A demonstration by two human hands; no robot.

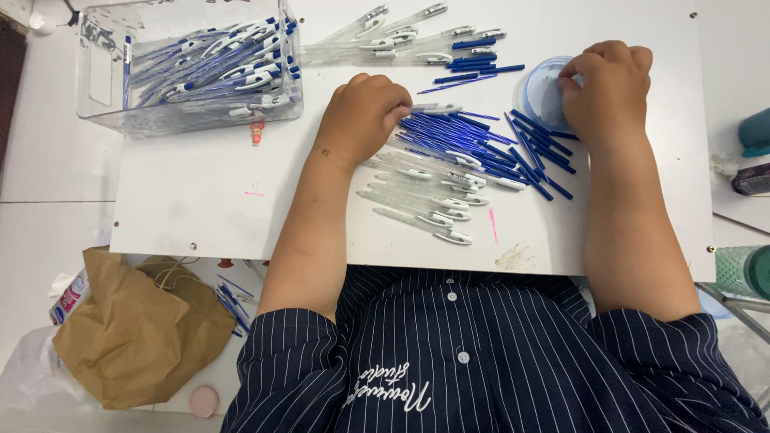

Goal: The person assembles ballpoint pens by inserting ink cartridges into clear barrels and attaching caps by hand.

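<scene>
Left hand (365, 116) grip clenched on blue refills (457, 140), right hand (605, 92) fingering round tub (539, 92), clear bin (188, 68) beside

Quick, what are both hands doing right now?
Left hand: fingers curled onto the blue refills; a grip cannot be told.
Right hand: fingers curled at the round blue tub; a grip cannot be told.
</scene>
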